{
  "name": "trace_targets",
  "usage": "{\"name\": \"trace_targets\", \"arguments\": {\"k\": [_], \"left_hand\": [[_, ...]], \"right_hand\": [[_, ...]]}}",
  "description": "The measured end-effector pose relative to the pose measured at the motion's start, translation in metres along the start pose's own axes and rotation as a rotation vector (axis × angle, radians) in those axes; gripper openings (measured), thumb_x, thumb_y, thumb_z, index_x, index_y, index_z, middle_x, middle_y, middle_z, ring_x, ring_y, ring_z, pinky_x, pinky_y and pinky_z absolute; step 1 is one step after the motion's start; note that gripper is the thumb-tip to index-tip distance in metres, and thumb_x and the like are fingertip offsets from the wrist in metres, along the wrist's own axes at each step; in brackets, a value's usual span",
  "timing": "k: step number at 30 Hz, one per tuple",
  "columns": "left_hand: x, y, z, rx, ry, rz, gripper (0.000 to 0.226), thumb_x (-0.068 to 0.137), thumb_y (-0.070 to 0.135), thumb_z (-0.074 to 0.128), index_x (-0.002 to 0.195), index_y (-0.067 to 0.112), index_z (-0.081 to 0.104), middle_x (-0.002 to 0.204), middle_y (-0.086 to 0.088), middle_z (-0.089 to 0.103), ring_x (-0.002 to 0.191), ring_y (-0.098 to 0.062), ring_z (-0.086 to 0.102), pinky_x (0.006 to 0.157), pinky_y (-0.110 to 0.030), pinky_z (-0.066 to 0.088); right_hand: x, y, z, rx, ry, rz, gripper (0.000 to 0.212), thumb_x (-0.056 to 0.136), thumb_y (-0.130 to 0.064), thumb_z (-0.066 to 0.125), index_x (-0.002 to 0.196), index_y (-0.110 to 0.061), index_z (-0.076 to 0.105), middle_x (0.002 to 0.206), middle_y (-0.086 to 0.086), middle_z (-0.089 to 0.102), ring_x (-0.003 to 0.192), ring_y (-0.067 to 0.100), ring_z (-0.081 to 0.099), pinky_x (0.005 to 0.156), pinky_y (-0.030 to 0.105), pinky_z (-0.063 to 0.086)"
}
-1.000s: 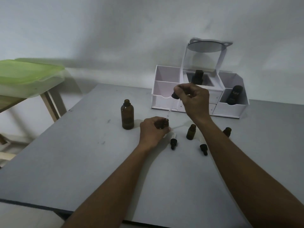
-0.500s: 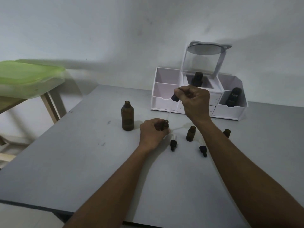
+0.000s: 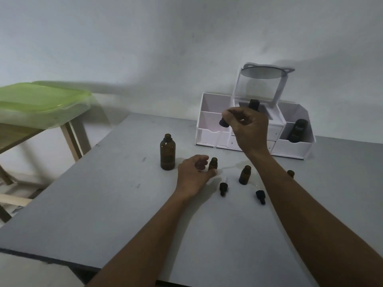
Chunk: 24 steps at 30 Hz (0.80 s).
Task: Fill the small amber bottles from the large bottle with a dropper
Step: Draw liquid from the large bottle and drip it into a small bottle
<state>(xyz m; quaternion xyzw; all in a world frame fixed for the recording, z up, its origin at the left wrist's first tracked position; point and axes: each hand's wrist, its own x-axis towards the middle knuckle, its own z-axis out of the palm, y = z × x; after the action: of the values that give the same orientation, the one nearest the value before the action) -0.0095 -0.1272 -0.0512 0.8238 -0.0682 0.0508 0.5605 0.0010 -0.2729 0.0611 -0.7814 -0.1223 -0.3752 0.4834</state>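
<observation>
1. The table (image 3: 103, 204) fills the lower frame, a grey slab carrying everything that matters to the task.
2. A white organiser (image 3: 294, 146) stands at the table's far edge, right of centre; it plays no part in this step.
3. The large bottle (image 3: 167, 154) stands upright and uncapped, left of centre, just beside the left hand but apart from it.
4. The left hand (image 3: 192, 175) rests on the table, its grip loosely curled around a small bottle (image 3: 213, 163), thumb against the base, fingers half open, steadying it more than clamping it.
5. The right hand (image 3: 247, 126) hovers above, at centre frame, its grip pinched shut on the dropper (image 3: 224, 122) by the dark bulb. The glass tube slants down and left, its tip above the small bottle's mouth and clear of it.
6. Two more small bottles stand open to the right: a second bottle (image 3: 244, 175) and a third (image 3: 290, 173), partly hidden by the right forearm.
7. Two loose caps (image 3: 223, 188) lie in front of them.
8. Judgement: one small bottle is being filled. Whether the tube holds liquid cannot be told. If empty, the next move is left to the large bottle for a refill; otherwise the tip must be lowered squarely into the narrow neck before squeezing.
</observation>
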Motion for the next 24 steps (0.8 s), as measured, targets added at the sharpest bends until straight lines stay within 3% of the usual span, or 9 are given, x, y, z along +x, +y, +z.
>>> {"name": "trace_targets", "arguments": {"k": [3,7,10,13,16,20,24], "left_hand": [[-0.008,-0.006,-0.026,-0.036,0.014,-0.038,0.044,0.075,0.03,0.084,0.116,0.024,0.068,0.111,0.006,0.07,0.09,-0.001,0.064,0.075,-0.01,0.047],[-0.02,-0.018,-0.069,-0.036,0.154,-0.073,0.031,0.074,0.028,0.084,0.102,0.025,0.072,0.092,0.012,0.069,0.081,0.007,0.062,0.074,-0.009,0.046],[-0.023,-0.03,-0.095,-0.003,0.311,-0.062,0.023,0.075,0.024,0.083,0.095,0.025,0.072,0.085,0.016,0.067,0.077,0.011,0.06,0.081,-0.017,0.051],[-0.019,-0.035,-0.107,-0.034,0.391,-0.05,0.042,0.075,0.026,0.083,0.113,0.025,0.066,0.102,0.01,0.067,0.083,0.003,0.062,0.074,-0.015,0.049],[-0.011,-0.034,-0.105,-0.062,0.352,-0.047,0.067,0.072,0.029,0.086,0.132,0.029,0.055,0.117,0.013,0.056,0.094,-0.008,0.06,0.077,-0.019,0.046],[0.0,-0.033,-0.098,-0.082,0.271,-0.029,0.08,0.07,0.03,0.087,0.14,0.028,0.049,0.134,0.007,0.056,0.105,-0.009,0.055,0.087,-0.022,0.045],[0.005,-0.031,-0.095,-0.093,0.229,0.011,0.07,0.071,0.027,0.087,0.134,0.025,0.056,0.125,0.002,0.064,0.101,-0.011,0.062,0.09,-0.024,0.051]], "right_hand": [[0.009,-0.015,0.011,0.103,0.017,-0.006,0.016,0.091,-0.022,0.072,0.096,-0.008,0.076,0.08,0.002,0.076,0.073,0.013,0.075,0.078,0.034,0.062],[0.015,-0.035,0.035,0.229,0.01,0.026,0.012,0.09,-0.017,0.072,0.097,-0.008,0.076,0.08,0.001,0.077,0.074,0.014,0.075,0.078,0.033,0.061],[0.017,-0.045,0.053,0.271,-0.004,0.038,0.008,0.089,-0.016,0.074,0.095,-0.011,0.076,0.08,0.001,0.077,0.074,0.014,0.076,0.078,0.036,0.062],[0.017,-0.05,0.068,0.297,-0.029,0.045,0.005,0.089,-0.017,0.074,0.093,-0.014,0.075,0.081,0.002,0.077,0.076,0.016,0.076,0.08,0.043,0.062],[0.016,-0.05,0.079,0.298,-0.046,0.051,0.009,0.089,-0.017,0.074,0.094,-0.01,0.076,0.08,0.004,0.077,0.076,0.018,0.076,0.079,0.046,0.061],[0.016,-0.046,0.086,0.248,-0.061,0.036,0.013,0.09,-0.019,0.073,0.095,-0.008,0.077,0.079,0.002,0.077,0.075,0.013,0.075,0.075,0.037,0.062],[0.015,-0.041,0.093,0.164,-0.094,-0.005,0.013,0.09,-0.02,0.072,0.094,-0.009,0.078,0.078,-0.004,0.076,0.071,0.002,0.072,0.07,0.016,0.055]]}}
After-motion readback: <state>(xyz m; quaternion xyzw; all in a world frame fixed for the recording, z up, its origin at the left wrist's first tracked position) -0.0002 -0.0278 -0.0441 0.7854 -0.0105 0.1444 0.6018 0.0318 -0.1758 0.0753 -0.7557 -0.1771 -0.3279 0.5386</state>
